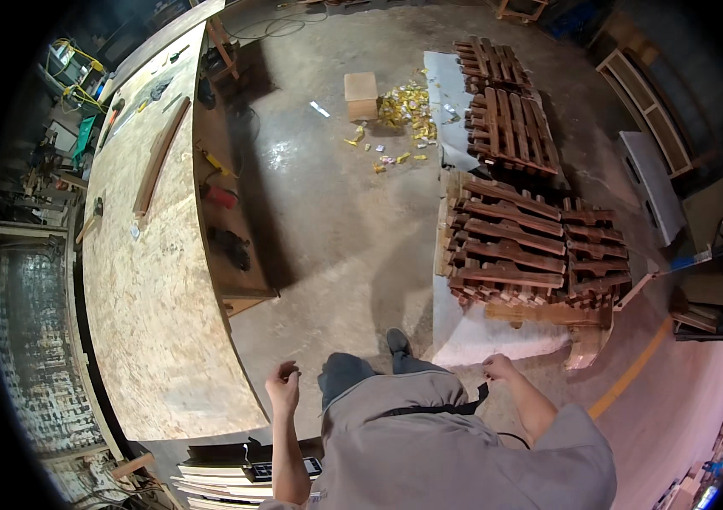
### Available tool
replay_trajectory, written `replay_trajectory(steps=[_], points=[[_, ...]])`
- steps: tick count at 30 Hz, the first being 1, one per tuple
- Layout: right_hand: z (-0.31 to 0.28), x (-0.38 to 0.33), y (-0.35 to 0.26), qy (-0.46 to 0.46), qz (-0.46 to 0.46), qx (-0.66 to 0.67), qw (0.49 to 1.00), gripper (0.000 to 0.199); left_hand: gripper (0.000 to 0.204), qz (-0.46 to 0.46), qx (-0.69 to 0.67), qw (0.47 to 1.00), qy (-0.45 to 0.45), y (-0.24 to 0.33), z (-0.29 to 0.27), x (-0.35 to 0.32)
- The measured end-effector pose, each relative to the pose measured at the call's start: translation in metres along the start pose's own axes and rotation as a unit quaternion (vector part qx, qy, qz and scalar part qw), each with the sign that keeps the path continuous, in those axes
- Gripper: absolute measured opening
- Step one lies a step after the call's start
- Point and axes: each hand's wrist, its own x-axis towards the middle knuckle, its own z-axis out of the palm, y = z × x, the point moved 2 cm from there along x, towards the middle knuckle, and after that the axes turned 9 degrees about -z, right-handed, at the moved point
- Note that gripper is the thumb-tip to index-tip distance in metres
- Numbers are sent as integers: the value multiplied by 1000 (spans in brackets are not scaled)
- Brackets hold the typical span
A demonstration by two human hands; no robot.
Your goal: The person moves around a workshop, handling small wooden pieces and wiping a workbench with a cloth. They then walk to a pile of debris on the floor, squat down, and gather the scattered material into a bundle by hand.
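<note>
My left hand (283, 384) is raised beside my left thigh, near the close corner of the long wooden worktable (183, 340). Its fingers are loosely bent, with nothing seen in them. On the other side of my body, my right hand (502, 368) hangs with fingers half curled and no object visible. A black strap (482, 396) on my clothing dangles close to it. Ahead and right, stacks of dark brown shaped wooden pieces (510, 234) lie on a pale sheet (497, 336). Neither hand touches the stacks or the table.
A curved wooden piece (162, 157) and a hammer (92, 219) lie on the worktable. Small yellow packets (408, 110) are scattered on the floor by a cardboard box (361, 95). Pale boards (225, 486) are stacked behind my left arm. A yellow line (633, 370) crosses the floor at right.
</note>
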Motion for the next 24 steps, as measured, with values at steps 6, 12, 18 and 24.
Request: replay_trajectory(steps=[6, 12, 18, 24], points=[[-14, 64, -134, 57, -35, 67, 996, 19, 23, 19, 70, 997, -14, 58, 1, 128], [7, 111, -210, 25, 41, 38, 998, 16, 21, 32, 30, 998, -39, 107, -25, 278], [25, 156, -298, 42, 18, 48, 998, 22, 21, 36, -4, 997, -69, 182, -62, 405], [6, 228, -449, 84, -46, 27, 995, 26, 25, 104, -20, 994, -35, 217, -81, 527]])
